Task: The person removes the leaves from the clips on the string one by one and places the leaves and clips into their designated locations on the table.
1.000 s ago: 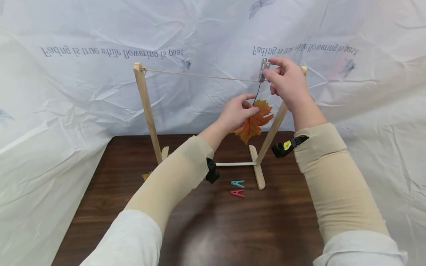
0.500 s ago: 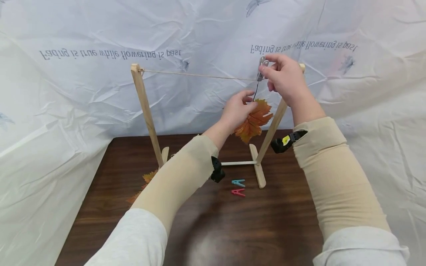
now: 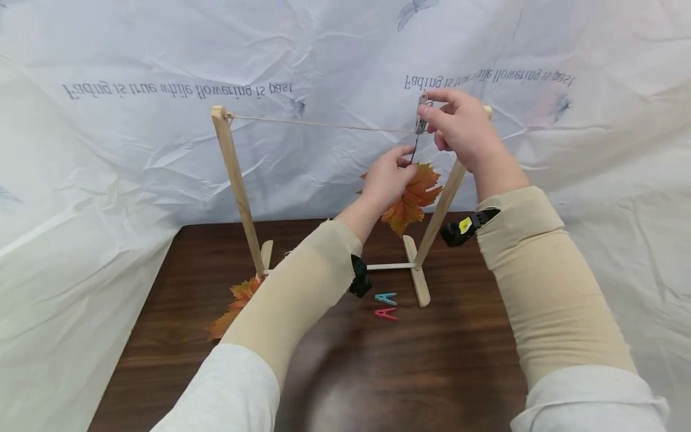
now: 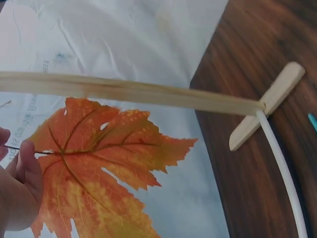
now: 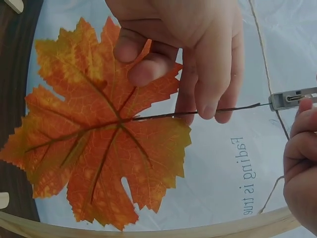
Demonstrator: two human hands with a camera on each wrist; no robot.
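An orange-yellow artificial maple leaf [image 3: 414, 195] hangs at the right part of a twine line [image 3: 324, 125]. My left hand [image 3: 385, 179] holds its dark stem [image 5: 166, 116] between thumb and fingers, just above the blade. Higher up, my right hand [image 3: 465, 131] pinches a grey clothespin [image 3: 421, 118] by its handles. In the right wrist view, the jaws of the clothespin [image 5: 283, 100] sit at the twine, with the stem's upper end at their tip. Whether the jaws clamp the stem is too small to tell.
Wooden posts [image 3: 234, 180] carry the twine, joined below by a white rod [image 3: 388, 266]. A blue clothespin [image 3: 385, 298] and a red clothespin [image 3: 385, 314] lie on the dark table [image 3: 442, 372]. More leaves [image 3: 237, 306] lie at left, partly behind my left arm.
My left forearm has shifted slightly right, uncovering more of the leaves on the table. Both hands keep their hold on the stem and the grey clothespin, which has moved slightly left in view.
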